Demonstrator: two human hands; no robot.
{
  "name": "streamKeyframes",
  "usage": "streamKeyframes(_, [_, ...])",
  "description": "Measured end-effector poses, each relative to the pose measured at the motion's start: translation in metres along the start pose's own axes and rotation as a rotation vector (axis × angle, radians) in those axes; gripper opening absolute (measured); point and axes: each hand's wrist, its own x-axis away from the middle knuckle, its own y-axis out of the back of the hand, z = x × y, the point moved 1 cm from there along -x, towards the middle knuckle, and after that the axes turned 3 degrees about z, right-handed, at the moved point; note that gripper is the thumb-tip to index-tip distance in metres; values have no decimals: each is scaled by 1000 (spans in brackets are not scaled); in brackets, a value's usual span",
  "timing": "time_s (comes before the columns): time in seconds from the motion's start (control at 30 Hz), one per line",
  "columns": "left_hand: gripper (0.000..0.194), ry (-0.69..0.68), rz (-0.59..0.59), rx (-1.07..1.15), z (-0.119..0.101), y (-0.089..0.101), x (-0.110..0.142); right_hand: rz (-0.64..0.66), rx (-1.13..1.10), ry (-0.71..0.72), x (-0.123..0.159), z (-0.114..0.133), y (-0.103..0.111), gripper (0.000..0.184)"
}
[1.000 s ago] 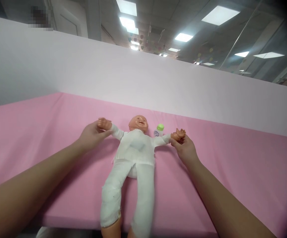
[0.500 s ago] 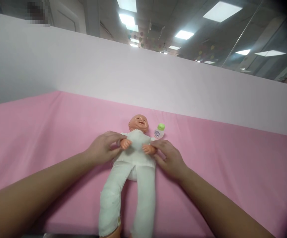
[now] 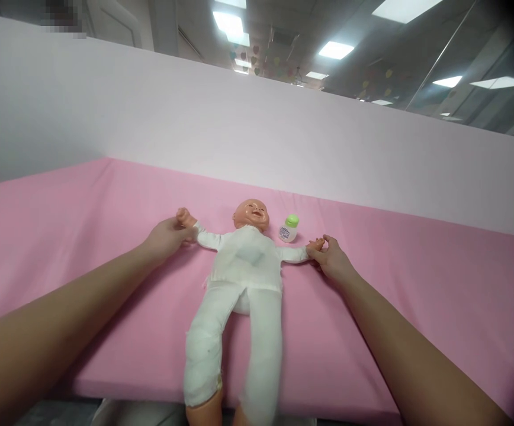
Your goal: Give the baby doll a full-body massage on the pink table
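A baby doll (image 3: 247,266) with a white cloth body lies on its back, its head at the far end and its legs toward me. Both of its arms are stretched out sideways. My left hand (image 3: 167,238) is closed around the doll's arm at the wrist, on the left side. On the right, my right hand (image 3: 333,260) pinches the doll's other hand between thumb and fingers. A small clear bottle (image 3: 288,229) with a green cap stands beside the doll's head, apart from both my hands.
The doll lies on a pink padded surface (image 3: 141,331), whose front edge runs along the bottom of the view. A white wall panel (image 3: 257,130) rises behind it. Past the panel are a glass partition and ceiling lights (image 3: 337,50).
My hands have moved apart, drawing the doll's arms from its chest out to both sides. The bottle stays beside the head. The view has shifted slightly.
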Motion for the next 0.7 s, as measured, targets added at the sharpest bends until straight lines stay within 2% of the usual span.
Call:
streamKeyframes(0.1, [40, -75, -82, -240, -10, -6, 11, -31, 130, 6, 9, 12, -4, 98])
streamKeyframes(0.2, [39, -223, -126, -505, -24, -17, 28, -54, 67, 208, 27, 33, -12, 83])
streamKeyframes(0.3, [40, -413, 12, -616, -37, -35, 47, 23, 41, 489, 51, 52, -25, 63])
streamKeyframes(0.4, [40, -676, 224, -774, -40, -50, 59, 182, 276, 761, 73, 65, -39, 40])
streamKeyframes(0.5, [39, -820, 351, -861, -36, -55, 61, 371, 436, 948, 85, 69, -52, 45])
streamKeyframes(0.6, [42, -830, 357, -851, -33, -54, 59, 404, 445, 940, 86, 68, -57, 48])
streamKeyframes(0.7, [42, -710, 280, -765, -36, -51, 58, 291, 354, 732, 77, 64, -54, 40])
